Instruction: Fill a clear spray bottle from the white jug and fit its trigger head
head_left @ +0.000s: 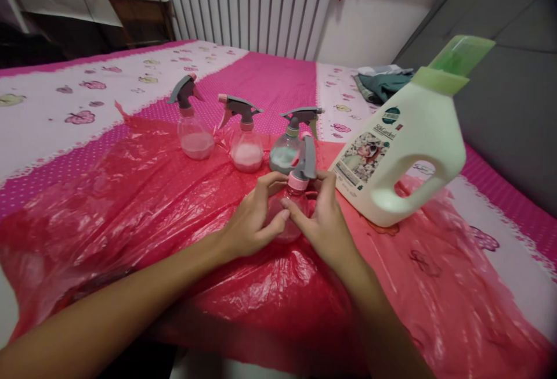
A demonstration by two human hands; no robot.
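Observation:
Both my hands wrap a small clear spray bottle (297,184) with a pink collar and grey trigger head, standing on red plastic sheeting (130,216). My left hand (252,219) cups its left side with fingers curled round the body. My right hand (324,219) grips the right side, fingers up at the collar. Three more spray bottles stand just behind: one at the left (194,129), one in the middle (244,141), and a grey-collared one (289,144) right behind the held bottle.
A large white detergent jug (404,147) with a green cap stands to the right on the sheeting. The pink and white bedspread (65,106) lies beneath. Folded clothes (383,83) lie near the grey headboard (509,89). A radiator (243,7) lines the far wall.

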